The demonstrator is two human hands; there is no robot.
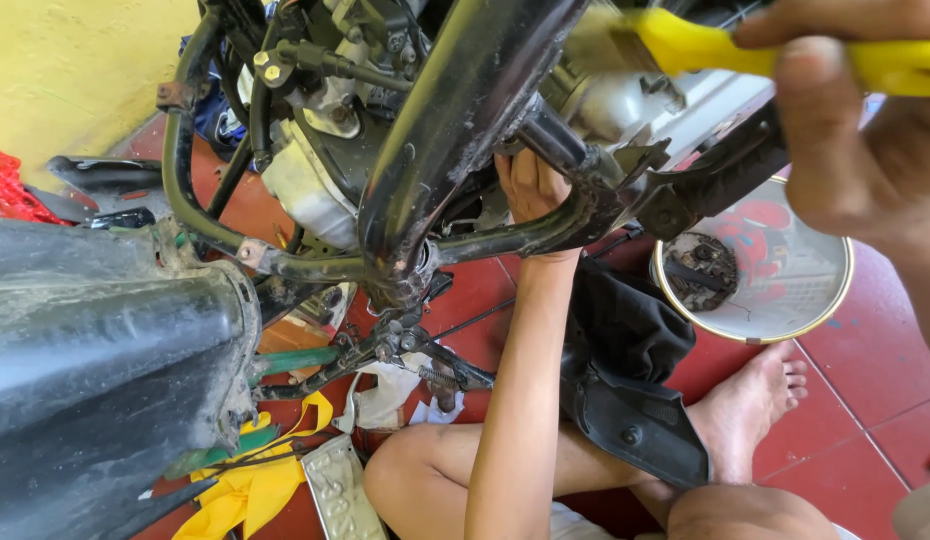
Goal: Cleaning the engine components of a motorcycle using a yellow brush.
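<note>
The right hand is at about two o'clock in the view. Its fingers are curled tight around the yellow handle of a brush. The brush lies almost flat and points to nine o'clock, with its bristles right by the grey engine part of the motorbike.

The left hand reaches up from six o'clock, near the middle of the view. It goes behind the black frame tube, where the tubes meet. Its fingers are mostly hidden there, so I cannot tell if they are spread or gripping.

At about three o'clock, a white bowl with a gold rim sits on the red tile floor. A dirty round metal part lies inside it. A black cloth lies just beside the bowl. A bare foot rests on the floor below the bowl.

At seven o'clock there is a big black cover, and a yellow rag lies near it.
</note>
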